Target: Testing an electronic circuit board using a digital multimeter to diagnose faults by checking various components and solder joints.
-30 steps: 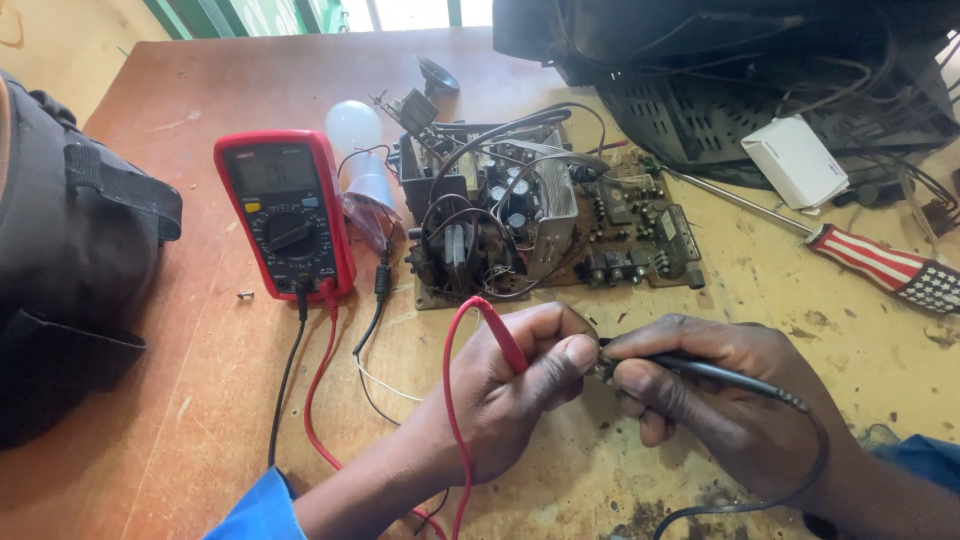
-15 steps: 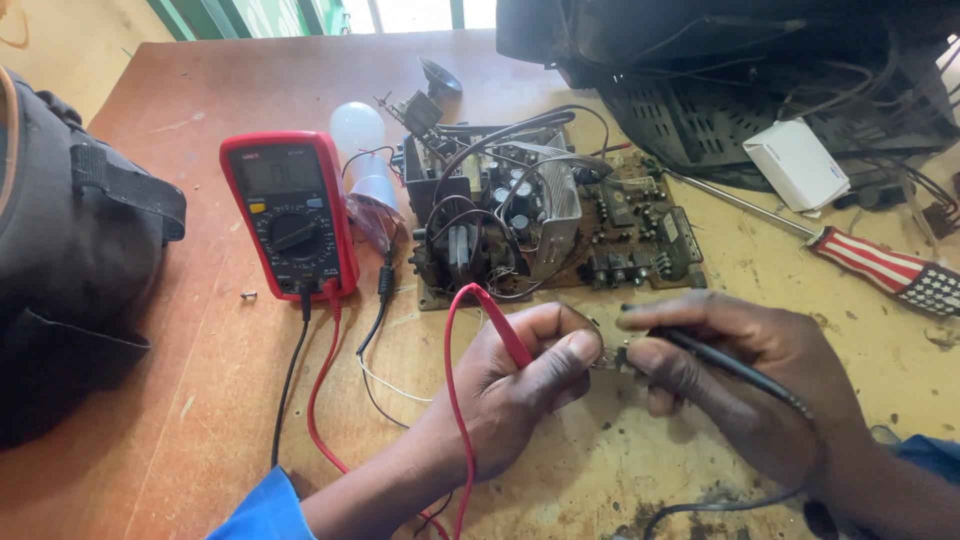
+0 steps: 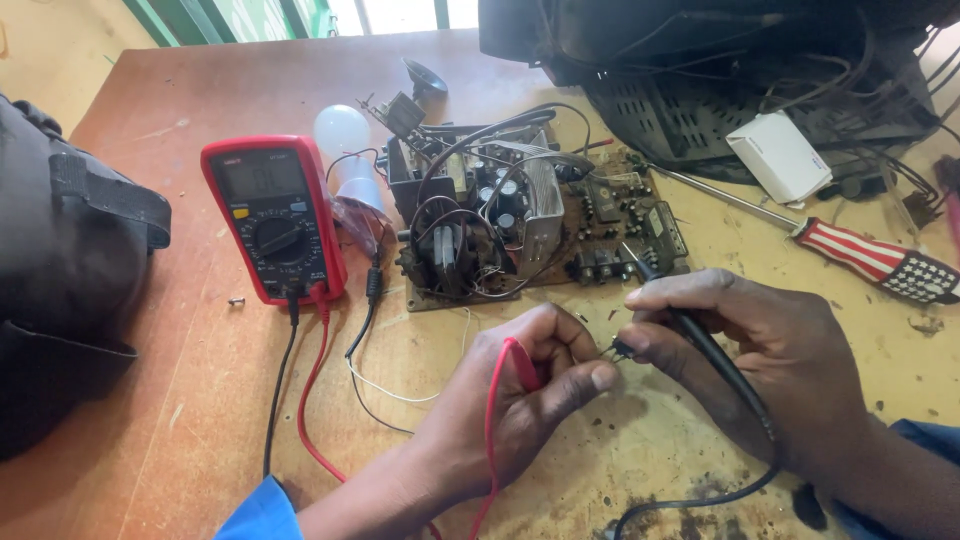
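My left hand (image 3: 520,400) grips the red test probe (image 3: 522,364), its red lead looping down past my wrist. My right hand (image 3: 760,350) holds the black test probe (image 3: 700,335) like a pen, its black lead trailing toward the table's front edge. Both probe tips meet on a tiny dark component (image 3: 622,349) pinched between my fingers, just in front of the circuit board (image 3: 610,220). The red multimeter (image 3: 272,215) lies to the left with both leads plugged into its lower end.
A black bag (image 3: 70,270) sits at the left edge. A white bulb (image 3: 345,140) lies behind the meter. A striped-handled screwdriver (image 3: 880,262) and a white box (image 3: 780,155) lie at right, before an open black appliance casing (image 3: 720,60). A small screw (image 3: 233,301) lies beside the meter.
Both hands have shifted slightly up and right toward the board, still holding the probes together on the small component. The meter and board have not moved.
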